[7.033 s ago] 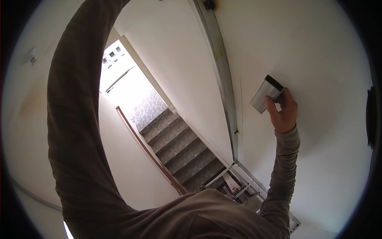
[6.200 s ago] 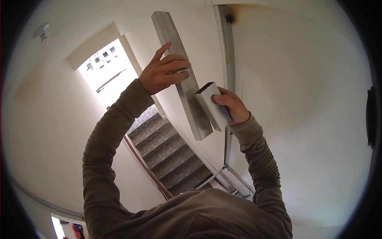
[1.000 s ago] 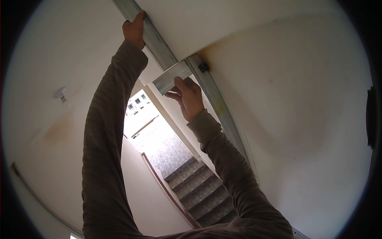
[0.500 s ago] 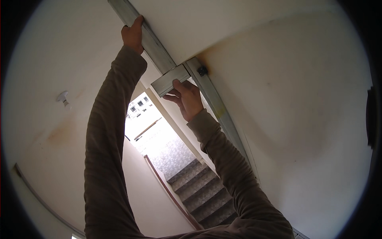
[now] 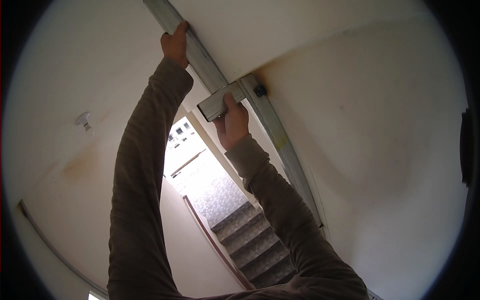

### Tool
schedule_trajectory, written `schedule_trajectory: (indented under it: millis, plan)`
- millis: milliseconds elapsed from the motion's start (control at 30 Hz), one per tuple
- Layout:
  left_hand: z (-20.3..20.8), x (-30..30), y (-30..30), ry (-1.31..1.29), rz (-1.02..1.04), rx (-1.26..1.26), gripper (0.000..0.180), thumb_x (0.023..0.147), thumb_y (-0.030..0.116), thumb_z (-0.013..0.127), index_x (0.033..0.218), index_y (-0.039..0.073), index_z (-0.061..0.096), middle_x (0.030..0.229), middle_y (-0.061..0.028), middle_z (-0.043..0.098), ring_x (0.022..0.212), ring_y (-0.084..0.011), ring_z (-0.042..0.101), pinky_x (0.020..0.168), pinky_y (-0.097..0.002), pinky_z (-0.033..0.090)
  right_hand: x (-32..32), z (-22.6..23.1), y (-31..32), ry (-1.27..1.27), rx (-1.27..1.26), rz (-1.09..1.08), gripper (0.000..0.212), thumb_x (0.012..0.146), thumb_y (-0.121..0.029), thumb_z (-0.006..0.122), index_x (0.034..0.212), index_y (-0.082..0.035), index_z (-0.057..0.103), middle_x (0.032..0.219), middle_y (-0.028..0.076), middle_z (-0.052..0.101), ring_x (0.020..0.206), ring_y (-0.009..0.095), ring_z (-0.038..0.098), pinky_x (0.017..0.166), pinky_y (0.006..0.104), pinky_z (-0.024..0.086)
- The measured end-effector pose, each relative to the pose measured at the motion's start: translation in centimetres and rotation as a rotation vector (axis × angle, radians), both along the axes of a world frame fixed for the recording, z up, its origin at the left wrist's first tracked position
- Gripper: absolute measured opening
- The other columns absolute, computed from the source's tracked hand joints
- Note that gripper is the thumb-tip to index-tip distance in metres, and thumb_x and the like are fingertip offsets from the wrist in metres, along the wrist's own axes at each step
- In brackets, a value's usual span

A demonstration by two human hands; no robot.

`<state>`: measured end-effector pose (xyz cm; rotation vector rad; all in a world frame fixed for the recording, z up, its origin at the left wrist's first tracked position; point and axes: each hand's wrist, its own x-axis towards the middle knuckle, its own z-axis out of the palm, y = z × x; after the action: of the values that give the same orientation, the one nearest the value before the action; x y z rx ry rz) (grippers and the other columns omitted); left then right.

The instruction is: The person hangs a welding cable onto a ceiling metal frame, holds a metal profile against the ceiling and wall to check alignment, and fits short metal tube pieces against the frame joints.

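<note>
The short tube (image 5: pixel 214 104) sits at the frame's upper centre, pinched by the right hand (image 5: pixel 234 123), its left end jutting free, right end beside the post (image 5: pixel 270 117); the left hand (image 5: pixel 175 47) grips the long bar (image 5: pixel 204 61).

Free room between sleeves (image 5: pixel 137 150) — metal post (image 5: pixel 271 121) right of short tube (image 5: pixel 212 104)

The long beam (image 5: pixel 200 59), the short tube (image 5: pixel 214 104) and the post (image 5: pixel 270 119) all look like bare grey metal, pretty smooth, more of a dull streaky sheen than a mirror shine. Sleeves (image 5: pixel 136 170) are soft-looking matt cloth, kinda wrinkly, and the wall (image 5: pixel 380 130) looks like flat matt paint. Steps (image 5: pixel 245 235) look like mottled stone or tile, can't tell which, and the bulb (image 5: pixel 89 130) looks like shiny glass.
</note>
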<state>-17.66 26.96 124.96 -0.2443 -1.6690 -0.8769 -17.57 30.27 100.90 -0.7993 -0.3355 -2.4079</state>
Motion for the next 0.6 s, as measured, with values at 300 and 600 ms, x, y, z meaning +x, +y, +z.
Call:
schedule_trajectory:
  millis: [300,600]
  plan:
    - [-0.2,0.2,0.8,-0.01,0.042,-0.016,0.067,0.084,0.029,0.075,0.12,-0.017,0.044,0.115,-0.0246,0.058,0.1,-0.0313,0.062,0.084,-0.0439,0.055,0.5,0.7,0.0,-0.086,0.001,-0.015,0.037,0.102,-0.022,0.056,0.126,0.005,0.05,0.121,0.015,0.061,0.108,0.028,0.065,0.093,0.0394,0.057]
    - [-0.1,-0.2,0.3,0.023,0.026,-0.009,0.058,0.083,0.028,0.075,0.113,-0.014,0.049,0.107,-0.0216,0.06,0.091,-0.0276,0.062,0.078,-0.0432,0.054,-0.3,1.4,-1.0,-0.07,-0.033,-0.103,0.029,0.096,-0.015,0.065,0.116,0.003,0.057,0.106,0.013,0.066,0.095,0.025,0.068,0.084,0.0371,0.058]
